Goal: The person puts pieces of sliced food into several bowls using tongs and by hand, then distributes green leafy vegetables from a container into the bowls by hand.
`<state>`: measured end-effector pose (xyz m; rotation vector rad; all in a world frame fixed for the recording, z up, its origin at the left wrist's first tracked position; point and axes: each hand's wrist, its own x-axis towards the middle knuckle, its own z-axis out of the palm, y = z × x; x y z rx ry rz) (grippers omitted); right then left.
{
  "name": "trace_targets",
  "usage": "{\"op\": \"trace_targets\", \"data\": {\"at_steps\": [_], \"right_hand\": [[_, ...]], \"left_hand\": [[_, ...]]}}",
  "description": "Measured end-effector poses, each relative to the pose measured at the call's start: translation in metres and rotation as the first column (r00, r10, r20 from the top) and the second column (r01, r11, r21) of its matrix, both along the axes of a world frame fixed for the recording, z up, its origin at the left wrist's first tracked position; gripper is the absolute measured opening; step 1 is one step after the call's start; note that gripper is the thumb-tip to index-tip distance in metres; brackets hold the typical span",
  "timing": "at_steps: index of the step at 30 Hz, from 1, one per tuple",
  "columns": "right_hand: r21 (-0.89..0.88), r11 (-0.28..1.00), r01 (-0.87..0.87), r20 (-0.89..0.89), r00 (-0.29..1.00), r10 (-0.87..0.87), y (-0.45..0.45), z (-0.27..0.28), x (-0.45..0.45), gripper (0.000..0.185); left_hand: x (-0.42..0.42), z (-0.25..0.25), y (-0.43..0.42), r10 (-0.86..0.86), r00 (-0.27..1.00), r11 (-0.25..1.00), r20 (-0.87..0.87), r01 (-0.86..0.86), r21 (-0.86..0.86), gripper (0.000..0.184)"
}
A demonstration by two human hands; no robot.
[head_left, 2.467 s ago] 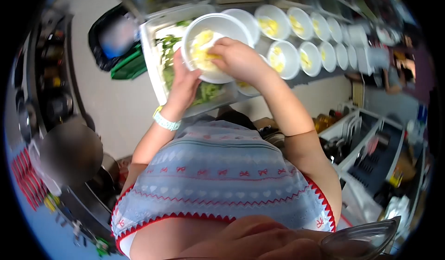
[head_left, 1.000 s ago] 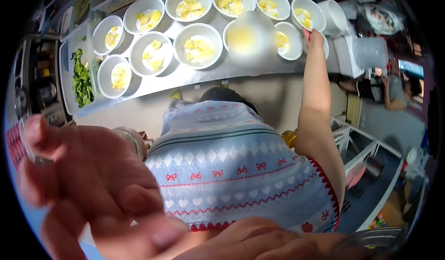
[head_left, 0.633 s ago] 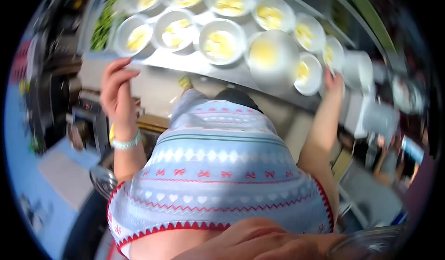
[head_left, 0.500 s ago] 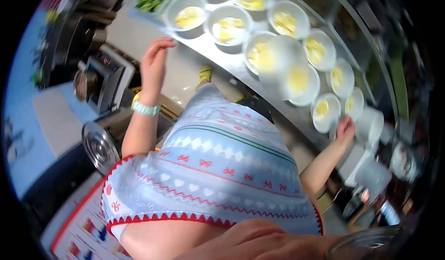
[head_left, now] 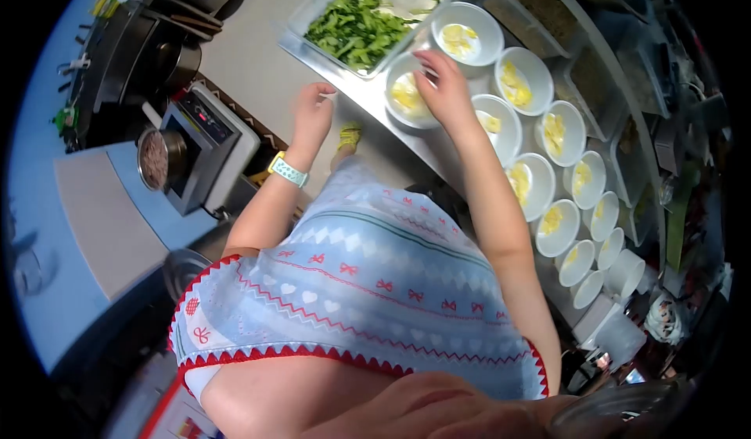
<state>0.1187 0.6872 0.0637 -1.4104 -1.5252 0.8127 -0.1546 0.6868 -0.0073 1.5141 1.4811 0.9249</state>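
My right hand (head_left: 444, 91) is over the right side of a white bowl (head_left: 393, 108) at the counter's near edge, fingers bent and a little apart. Yellow pieces (head_left: 405, 93) lie in that bowl. Whether the fingertips touch the bowl or its contents is unclear. My left hand (head_left: 314, 115), with a watch (head_left: 289, 170) on its wrist, hangs in the air short of the counter edge. Its fingers are loosely curved and nothing shows in them. Close above both hands sits a clear tub (head_left: 303, 19) of chopped green vegetables (head_left: 356, 28).
Several more white bowls (head_left: 523, 82) with yellow pieces line the metal counter (head_left: 438, 151) toward the right. Clear bins (head_left: 575, 87) stand behind them. On the left are a pot (head_left: 162, 159) with brownish contents, a cooker (head_left: 202, 146) and a blue worktop (head_left: 117, 204).
My right hand has moved from the bowls' far right end to the bowl beside the tub. My left hand has shifted right. The view has turned, and the blurred white bowl is no longer seen midair.
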Motion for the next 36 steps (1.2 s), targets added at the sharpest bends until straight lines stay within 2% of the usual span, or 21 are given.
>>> {"op": "trace_targets", "data": {"at_steps": [1,2,4,5,6,7,8,10,12,14,16,18,20,22,24,26,28,29,31,34,36], "right_hand": [[-0.022,1.000,-0.017,0.080,0.997,0.019,0.029,-0.001,-0.023,0.035],[0.111,0.992,-0.066,0.231,0.972,0.039,0.063,-0.027,-0.039,0.040],[-0.269,0.961,0.070,0.474,0.878,0.069,0.112,-0.052,-0.069,0.062],[-0.318,0.935,0.154,0.619,0.782,0.081,0.118,-0.060,-0.080,0.062],[-0.352,0.904,0.243,0.741,0.663,0.110,0.120,-0.067,-0.093,0.063],[-0.342,0.902,0.262,0.749,0.655,0.093,0.127,-0.062,-0.103,0.063],[-0.403,0.873,0.274,0.770,0.618,0.162,0.124,-0.058,-0.108,0.058],[-0.473,0.826,0.306,0.778,0.585,0.230,0.127,-0.059,-0.099,0.053],[-0.439,0.879,0.185,0.675,0.713,0.187,0.131,-0.075,-0.080,0.043],[-0.446,0.872,0.201,0.621,0.771,0.140,0.121,-0.076,-0.070,0.033],[-0.316,0.932,0.178,0.430,0.903,-0.027,0.108,-0.063,-0.062,0.028],[-0.232,0.943,0.238,0.380,0.915,-0.137,0.096,-0.046,-0.053,0.027],[-0.208,0.927,0.311,0.153,0.947,-0.283,0.081,-0.017,-0.044,0.028],[-0.301,0.873,0.384,-0.054,0.907,-0.418,0.063,0.015,-0.031,0.027],[-0.143,0.882,0.450,-0.236,0.850,-0.471,0.050,0.021,-0.001,0.028],[-0.099,0.837,0.538,-0.235,0.805,-0.545,0.037,0.046,0.021,0.027],[-0.084,0.774,0.628,-0.048,0.773,-0.633,0.033,0.034,0.059,0.033],[-0.085,0.771,0.631,-0.046,0.771,-0.636,0.038,0.025,0.071,0.033],[-0.104,0.760,0.642,0.532,0.681,-0.502,0.045,0.006,0.086,0.042],[-0.069,0.779,0.623,0.707,0.582,-0.402,0.034,-0.014,0.071,0.045],[-0.062,0.804,0.591,0.552,0.691,-0.466,0.041,-0.006,0.042,0.031]], "left_hand": [[-0.009,-0.006,0.006,-0.005,1.000,0.999,0.006,0.005,-0.041,0.024],[-0.019,-0.010,0.014,-0.016,1.000,0.998,0.004,0.016,-0.056,0.024],[-0.032,-0.018,0.038,0.112,0.988,0.974,0.110,-0.087,-0.210,0.028],[-0.038,-0.028,0.048,0.098,0.989,0.974,0.110,-0.072,-0.216,0.028],[-0.050,-0.038,0.055,0.212,0.971,0.951,0.114,-0.177,-0.254,0.030],[-0.063,-0.052,0.067,0.320,0.939,0.919,0.127,-0.275,-0.283,0.033],[-0.073,-0.064,0.076,0.301,0.946,0.921,0.123,-0.255,-0.295,0.033],[-0.068,-0.086,0.106,0.375,0.927,0.921,-0.031,-0.376,-0.103,0.034],[-0.051,-0.095,0.133,0.349,0.937,0.931,-0.020,-0.349,-0.106,0.037],[-0.033,-0.094,0.153,0.371,0.908,0.919,-0.197,-0.389,-0.064,0.037],[-0.019,-0.087,0.164,0.362,0.907,0.921,-0.216,-0.384,-0.068,0.037],[-0.010,-0.080,0.170,0.320,0.898,0.909,-0.303,-0.381,-0.167,0.034],[-0.008,-0.085,0.169,0.329,0.874,0.904,-0.357,-0.401,-0.149,0.031],[-0.008,-0.082,0.163,0.342,0.856,0.898,-0.387,-0.419,-0.133,0.028],[-0.007,-0.083,0.161,0.358,0.837,0.905,-0.414,-0.420,-0.065,0.026],[-0.012,-0.084,0.160,0.369,0.846,0.895,-0.385,-0.435,-0.098,0.026],[-0.012,-0.084,0.159,0.357,0.843,0.901,-0.403,-0.424,-0.089,0.026],[-0.012,-0.084,0.159,0.359,0.841,0.902,-0.405,-0.424,-0.083,0.026],[-0.013,-0.088,0.159,0.360,0.839,0.902,-0.408,-0.425,-0.078,0.026],[-0.013,-0.091,0.160,0.359,0.826,0.910,-0.436,-0.413,-0.033,0.026],[-0.006,-0.086,0.160,0.351,0.834,0.922,-0.426,-0.387,0.003,0.026]]}}
